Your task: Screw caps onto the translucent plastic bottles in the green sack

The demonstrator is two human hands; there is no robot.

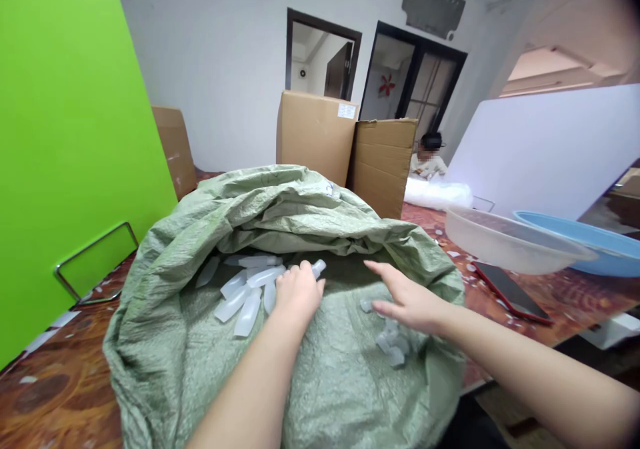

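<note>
A big green woven sack [200, 342] lies open on the wooden table in front of me. Inside its mouth sit several small translucent plastic bottles [245, 292]. My left hand [299, 293] reaches into the sack with its fingers closed around one such bottle [319, 267], whose end sticks out past my knuckles. My right hand [407, 299] rests flat and spread on the sack's inner cloth at the right, over a few more small bottles [393, 349]; it holds nothing.
Two cardboard boxes [345, 145] stand behind the sack. A clear plastic basin [505, 242] and a blue basin [595, 239] sit at the right, with a phone [510, 292] beside them. A green board [65, 149] stands at the left. A person [429, 155] sits far back.
</note>
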